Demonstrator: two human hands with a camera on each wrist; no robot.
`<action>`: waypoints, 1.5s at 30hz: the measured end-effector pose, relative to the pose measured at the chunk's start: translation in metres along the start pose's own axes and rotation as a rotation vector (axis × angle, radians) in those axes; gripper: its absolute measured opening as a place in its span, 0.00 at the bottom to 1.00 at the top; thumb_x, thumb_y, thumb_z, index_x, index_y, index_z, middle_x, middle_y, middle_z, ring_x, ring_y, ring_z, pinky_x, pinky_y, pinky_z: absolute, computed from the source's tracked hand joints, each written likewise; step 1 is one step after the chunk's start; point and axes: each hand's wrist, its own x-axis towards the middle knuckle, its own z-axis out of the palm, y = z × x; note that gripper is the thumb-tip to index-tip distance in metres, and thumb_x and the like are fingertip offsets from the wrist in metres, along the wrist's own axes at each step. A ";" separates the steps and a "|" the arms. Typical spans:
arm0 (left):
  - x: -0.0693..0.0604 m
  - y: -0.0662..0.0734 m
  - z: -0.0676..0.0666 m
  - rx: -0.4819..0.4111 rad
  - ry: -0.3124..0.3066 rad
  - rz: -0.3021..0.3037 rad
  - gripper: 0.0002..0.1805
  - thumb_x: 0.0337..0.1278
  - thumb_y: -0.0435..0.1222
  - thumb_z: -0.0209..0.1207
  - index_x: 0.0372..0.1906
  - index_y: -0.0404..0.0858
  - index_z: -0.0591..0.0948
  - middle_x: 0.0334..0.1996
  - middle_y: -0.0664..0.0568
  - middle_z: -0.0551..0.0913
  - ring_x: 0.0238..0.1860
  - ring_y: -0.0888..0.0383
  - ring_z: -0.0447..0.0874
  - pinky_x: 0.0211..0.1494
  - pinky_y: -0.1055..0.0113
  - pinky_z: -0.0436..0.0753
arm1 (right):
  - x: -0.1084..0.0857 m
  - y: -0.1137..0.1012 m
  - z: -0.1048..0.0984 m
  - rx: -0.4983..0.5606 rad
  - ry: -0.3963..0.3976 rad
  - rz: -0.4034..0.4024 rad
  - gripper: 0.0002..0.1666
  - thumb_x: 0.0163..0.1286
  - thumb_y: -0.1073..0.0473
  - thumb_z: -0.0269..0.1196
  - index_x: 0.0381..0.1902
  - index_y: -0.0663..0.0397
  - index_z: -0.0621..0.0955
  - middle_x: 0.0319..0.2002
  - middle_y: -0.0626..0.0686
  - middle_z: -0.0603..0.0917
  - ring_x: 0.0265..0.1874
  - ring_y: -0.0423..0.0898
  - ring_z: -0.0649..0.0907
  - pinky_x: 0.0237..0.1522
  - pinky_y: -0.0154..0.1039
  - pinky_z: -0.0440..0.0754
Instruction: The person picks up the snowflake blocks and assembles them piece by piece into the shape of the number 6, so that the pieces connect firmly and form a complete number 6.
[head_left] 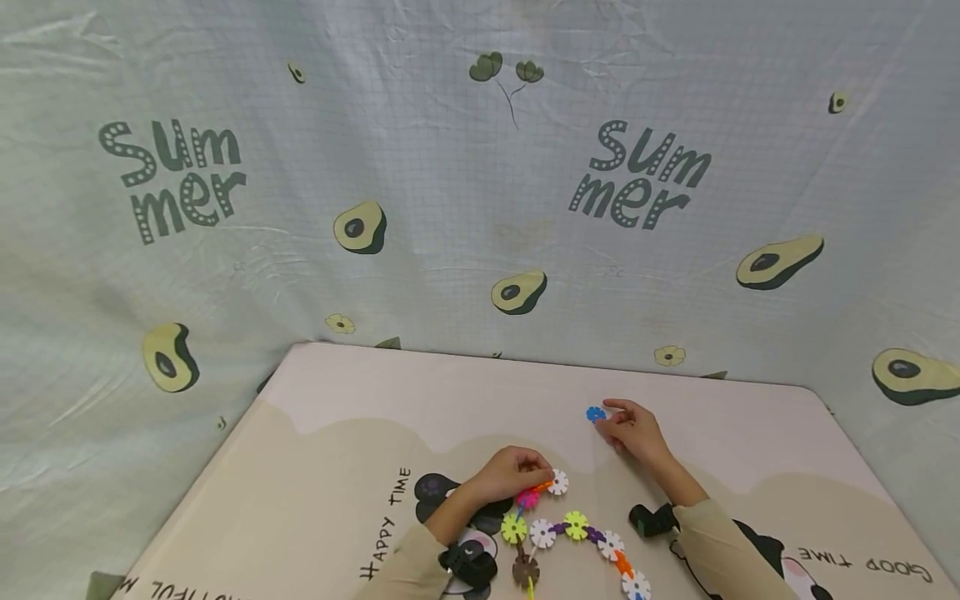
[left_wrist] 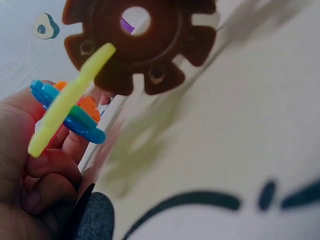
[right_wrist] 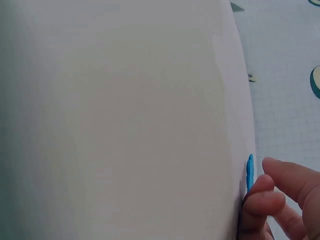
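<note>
My left hand [head_left: 510,473] grips a chain of notched plastic discs near its upper end. Around its fingertips are an orange disc [head_left: 542,487], a white disc [head_left: 557,482] and a pink disc [head_left: 528,499]. Up close in the left wrist view, a brown disc [left_wrist: 172,80], a yellow disc [left_wrist: 70,102] seen edge-on and a blue disc [left_wrist: 85,125] hang from the chain. My right hand [head_left: 632,429] pinches a separate blue disc [head_left: 596,414] above the far part of the table, its index finger lifted off the disc. In the right wrist view that disc [right_wrist: 250,172] shows edge-on.
The chain curves across the table [head_left: 345,383] through a yellow-green disc [head_left: 576,525] to a white disc [head_left: 636,585] at the front. A hanging avocado-print cloth [head_left: 450,167] stands behind the table. Black camera straps [head_left: 471,565] circle both wrists.
</note>
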 end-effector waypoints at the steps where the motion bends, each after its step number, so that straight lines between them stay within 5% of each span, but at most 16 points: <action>1: 0.000 0.000 0.000 0.003 -0.003 -0.001 0.11 0.61 0.36 0.61 0.35 0.31 0.85 0.21 0.57 0.77 0.21 0.69 0.66 0.28 0.75 0.64 | 0.002 0.000 0.000 -0.023 0.006 0.006 0.27 0.66 0.64 0.65 0.61 0.70 0.73 0.28 0.52 0.76 0.17 0.40 0.73 0.21 0.31 0.73; 12: 0.003 0.001 0.001 0.010 -0.014 0.013 0.11 0.62 0.36 0.60 0.36 0.31 0.85 0.20 0.58 0.75 0.20 0.69 0.66 0.28 0.75 0.65 | 0.004 -0.004 -0.002 -0.219 -0.027 -0.105 0.20 0.62 0.65 0.67 0.50 0.71 0.79 0.26 0.51 0.72 0.24 0.43 0.69 0.25 0.33 0.66; 20: 0.001 0.003 0.001 -0.008 -0.029 0.018 0.10 0.62 0.35 0.60 0.35 0.30 0.85 0.19 0.56 0.76 0.19 0.69 0.64 0.26 0.75 0.63 | -0.002 0.000 -0.004 -0.113 -0.040 -0.052 0.20 0.59 0.66 0.69 0.47 0.71 0.78 0.36 0.57 0.77 0.29 0.44 0.73 0.27 0.32 0.74; 26: 0.000 0.003 0.000 -0.038 -0.040 0.036 0.09 0.61 0.34 0.62 0.36 0.29 0.85 0.23 0.48 0.81 0.20 0.69 0.65 0.26 0.76 0.63 | -0.006 0.006 -0.007 -0.028 -0.081 -0.037 0.15 0.63 0.66 0.67 0.44 0.70 0.78 0.31 0.51 0.81 0.24 0.40 0.78 0.26 0.32 0.77; 34: 0.000 -0.003 -0.001 -0.008 -0.048 0.030 0.09 0.62 0.35 0.61 0.35 0.31 0.85 0.21 0.59 0.76 0.19 0.69 0.64 0.26 0.76 0.63 | -0.019 0.005 -0.008 -0.004 -0.166 -0.067 0.16 0.64 0.63 0.67 0.46 0.69 0.79 0.31 0.51 0.81 0.24 0.42 0.78 0.27 0.33 0.77; 45: -0.001 0.000 -0.002 -0.013 -0.036 0.009 0.10 0.62 0.36 0.61 0.34 0.31 0.84 0.21 0.60 0.76 0.19 0.69 0.65 0.26 0.76 0.64 | -0.037 0.003 -0.005 0.045 -0.255 -0.110 0.15 0.65 0.63 0.66 0.44 0.70 0.79 0.31 0.52 0.83 0.27 0.40 0.79 0.31 0.32 0.79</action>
